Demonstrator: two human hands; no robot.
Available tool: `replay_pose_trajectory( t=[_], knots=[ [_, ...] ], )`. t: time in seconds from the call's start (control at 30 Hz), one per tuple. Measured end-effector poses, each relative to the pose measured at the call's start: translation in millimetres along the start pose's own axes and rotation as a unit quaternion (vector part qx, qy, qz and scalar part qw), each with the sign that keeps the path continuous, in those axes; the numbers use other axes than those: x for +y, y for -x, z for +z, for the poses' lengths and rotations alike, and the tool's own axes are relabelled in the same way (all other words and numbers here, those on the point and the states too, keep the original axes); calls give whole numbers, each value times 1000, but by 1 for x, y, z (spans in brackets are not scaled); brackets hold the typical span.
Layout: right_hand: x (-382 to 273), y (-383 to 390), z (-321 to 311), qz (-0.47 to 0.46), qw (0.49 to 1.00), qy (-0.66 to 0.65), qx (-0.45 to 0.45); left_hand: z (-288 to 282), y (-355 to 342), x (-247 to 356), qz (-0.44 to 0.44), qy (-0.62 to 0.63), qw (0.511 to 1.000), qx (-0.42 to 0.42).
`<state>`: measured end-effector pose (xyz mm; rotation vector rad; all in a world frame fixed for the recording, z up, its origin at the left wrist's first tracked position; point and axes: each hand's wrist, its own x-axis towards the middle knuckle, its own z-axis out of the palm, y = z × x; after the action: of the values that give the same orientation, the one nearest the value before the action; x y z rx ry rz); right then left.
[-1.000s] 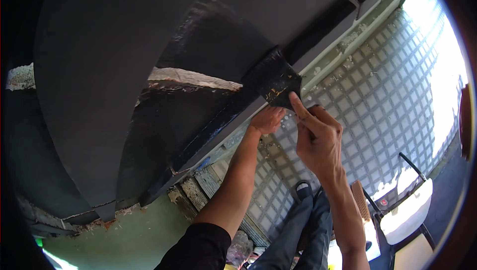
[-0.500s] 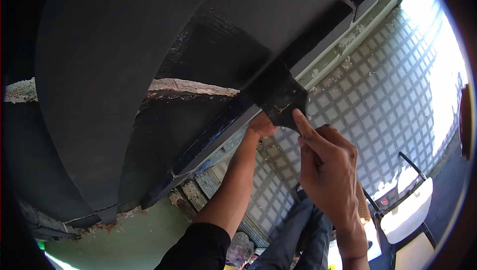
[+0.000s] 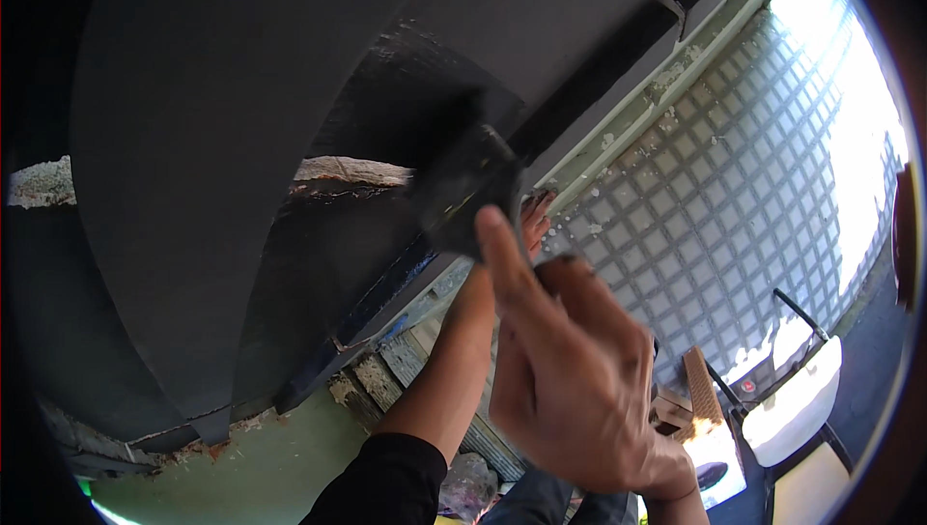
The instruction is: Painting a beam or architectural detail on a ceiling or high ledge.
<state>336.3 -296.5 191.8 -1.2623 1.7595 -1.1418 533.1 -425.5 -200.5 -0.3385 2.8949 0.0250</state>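
Note:
My right hand is closed round the handle of a wide, black-coated paintbrush, its index finger stretched along the neck. The brush, smeared by motion, is over a large dark panel, at the right end of a pale, rough bare strip. Wet-looking black streaks shine on the panel above that strip. Behind the brush, my left hand is at the panel's lower right edge, fingers stretched out and apart. The brush and my right hand hide part of it.
A smooth, curved dark grey piece crosses the panel on the left. Pale ledge runs along the edge, above a floor of square tiles. A white chair stands at lower right; weathered wooden slats lie below the panel.
My right hand and the brush have moved left and are nearer the bare strip. My left hand's fingers now show beyond the brush, slightly further up the edge.

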Motion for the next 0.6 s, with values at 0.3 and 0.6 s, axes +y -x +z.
replay_pose_trajectory(
  t=[0.3, 0.6],
  knots=[
    [12, -10, 16, 37, 997, 73, 11, 10, 15, -13, -79, 46, 995, 31],
    [16, 10, 5, 38, 998, 42, 38, 17, 15, -11, -59, -1, 996, -72]
  ],
)
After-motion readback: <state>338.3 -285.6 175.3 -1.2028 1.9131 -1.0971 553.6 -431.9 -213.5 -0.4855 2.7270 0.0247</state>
